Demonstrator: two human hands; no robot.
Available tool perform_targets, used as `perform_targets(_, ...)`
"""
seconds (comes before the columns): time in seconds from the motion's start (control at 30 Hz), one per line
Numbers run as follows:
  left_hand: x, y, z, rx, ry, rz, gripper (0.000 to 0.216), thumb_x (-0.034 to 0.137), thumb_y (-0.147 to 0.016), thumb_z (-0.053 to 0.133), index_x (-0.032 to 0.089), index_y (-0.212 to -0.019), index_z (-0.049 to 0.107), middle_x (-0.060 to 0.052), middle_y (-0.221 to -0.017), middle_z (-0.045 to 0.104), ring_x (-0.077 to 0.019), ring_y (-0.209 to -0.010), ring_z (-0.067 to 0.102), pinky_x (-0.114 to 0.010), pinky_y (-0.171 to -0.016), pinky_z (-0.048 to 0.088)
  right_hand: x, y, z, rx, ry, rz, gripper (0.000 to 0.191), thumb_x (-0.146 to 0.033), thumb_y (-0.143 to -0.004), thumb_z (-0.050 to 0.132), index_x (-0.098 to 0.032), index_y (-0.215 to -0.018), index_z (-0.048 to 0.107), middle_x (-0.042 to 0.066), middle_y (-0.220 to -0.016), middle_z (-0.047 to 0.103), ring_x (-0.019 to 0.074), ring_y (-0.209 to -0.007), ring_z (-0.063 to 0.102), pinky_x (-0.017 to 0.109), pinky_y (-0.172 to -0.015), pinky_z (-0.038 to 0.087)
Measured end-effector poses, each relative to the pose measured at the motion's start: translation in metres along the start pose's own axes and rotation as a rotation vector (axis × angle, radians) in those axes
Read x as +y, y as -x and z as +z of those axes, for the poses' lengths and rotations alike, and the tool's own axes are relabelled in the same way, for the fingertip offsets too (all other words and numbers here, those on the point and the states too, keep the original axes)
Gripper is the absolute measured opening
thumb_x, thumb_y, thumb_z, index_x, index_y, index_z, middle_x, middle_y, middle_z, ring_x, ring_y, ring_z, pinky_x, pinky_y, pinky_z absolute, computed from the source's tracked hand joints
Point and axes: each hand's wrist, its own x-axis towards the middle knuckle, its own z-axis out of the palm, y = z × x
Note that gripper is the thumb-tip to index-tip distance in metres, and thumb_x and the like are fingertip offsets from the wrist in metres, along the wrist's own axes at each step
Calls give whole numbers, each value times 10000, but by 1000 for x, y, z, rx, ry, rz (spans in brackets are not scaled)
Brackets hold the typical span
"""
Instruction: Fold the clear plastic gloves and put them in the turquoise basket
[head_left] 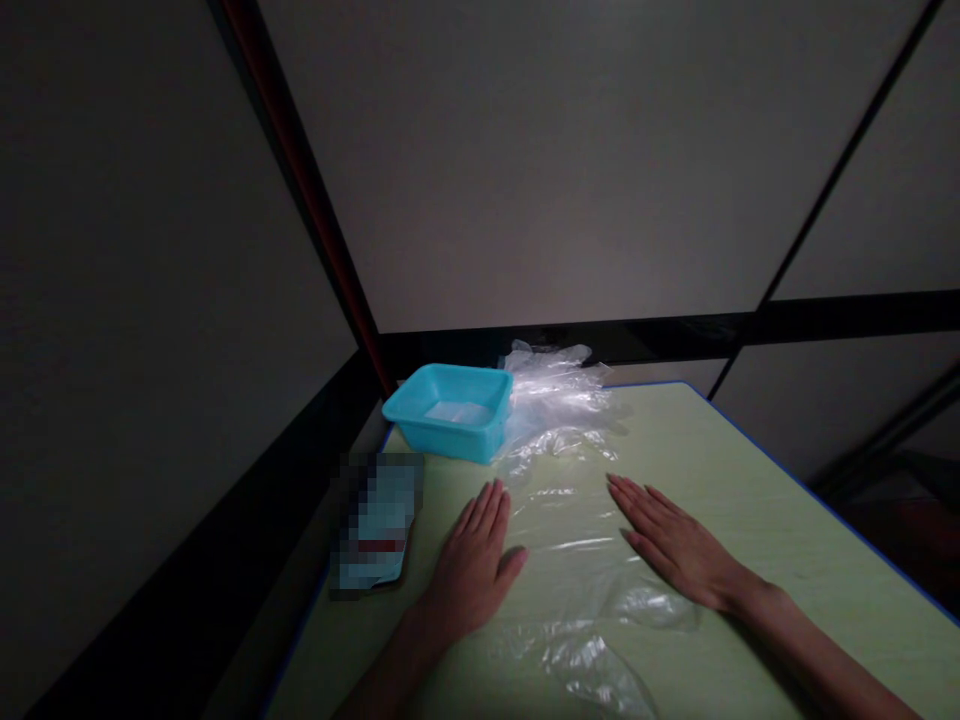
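Observation:
A clear, thin plastic glove (pixel 574 545) lies spread on the table between my hands, wrinkled and shiny, its nearer end crumpled. My left hand (pixel 474 565) lies flat along its left side, fingers pointing forward and thumb out to the right. On the other side, my right hand (pixel 675 540) rests with its fingers stretched toward the far left, thumb a little apart, by the right edge of the plastic. Neither hand grips anything. Beyond them, a loose pile of clear plastic gloves (pixel 555 390) sits against the right side of a blue plastic basket (pixel 450 440).
The pale green table (pixel 757 490) has a blue edge and stands against a panelled wall (pixel 555 180). Some whitish plastic lies inside the basket. A pixelated flat object, perhaps a phone (pixel 379 525), is near the left table edge.

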Motion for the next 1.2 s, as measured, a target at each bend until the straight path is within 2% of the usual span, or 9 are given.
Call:
perform_targets(0.13,18,-12,-19,15,36,26,670,426,-830,401,99,-1354,143,-125,-1430,115,-229,-1309,52,-444,-1049,177,-2,-1,-2,-6,21,-8,536,-374,-918,242,-198,-1388,53,47,-1427,152,202,-1295,158,416,-1048,216)
perform_targets(0.23,51,-32,-24,-14,93,149,662,435,-848,368,79,-1356,135,-118,-1435,76,-205,-1312,31,-369,-1065,161,-2,-2,-2,-4,38,-9,529,-374,-919,238,-186,-1387,79,56,-1424,171,200,-1296,160,414,-1046,218)
perform_targets(0.33,83,-51,-11,-26,157,230,621,439,-881,283,47,-1347,161,-131,-1432,86,-206,-1311,18,-341,-1069,149,-1,-1,0,12,39,-11,523,-371,-919,232,-184,-1386,87,55,-1423,180,194,-1297,158,410,-1045,221)
perform_targets(0.43,95,-59,8,-29,170,221,626,450,-890,243,15,-1336,186,-161,-1420,131,-226,-1310,48,-349,-1068,138,0,-1,0,12,26,-19,522,-374,-918,227,-189,-1385,87,49,-1427,163,187,-1299,152,402,-1045,223)
perform_targets(0.53,81,-51,14,-19,145,215,624,465,-889,242,37,-1340,192,-144,-1423,138,-216,-1310,61,-339,-1067,136,0,-2,-1,11,24,-22,523,-375,-918,231,-190,-1385,86,53,-1425,168,187,-1297,159,405,-1045,221)
perform_targets(0.63,51,-29,7,-28,100,187,590,434,-889,287,84,-1351,181,-111,-1428,142,-193,-1310,89,-336,-1064,155,-2,-1,-2,16,30,-19,526,-378,-917,243,-192,-1385,89,56,-1421,180,192,-1294,167,405,-1044,223)
perform_targets(0.8,8,5,-3,-47,40,97,592,362,-855,399,81,-1341,209,-125,-1419,172,-198,-1305,135,-355,-1053,203,-1,-2,-5,10,-2,-10,522,-381,-919,235,-210,-1384,71,45,-1421,174,192,-1293,167,415,-1045,215)
perform_targets(0.97,6,9,-3,-32,31,89,646,426,-827,428,76,-1332,228,-140,-1408,203,-222,-1299,156,-389,-1043,228,-9,1,-16,11,-102,80,531,-401,-918,217,-235,-1380,16,36,-1423,153,202,-1290,160,453,-1039,210)
perform_targets(1.2,17,3,2,49,-2,5,662,485,-823,409,50,-1307,282,-168,-1389,242,-249,-1285,203,-395,-1030,257,-79,9,-21,58,-33,103,600,-417,-898,275,-173,-1386,26,57,-1431,127,203,-1300,133,415,-1051,213)
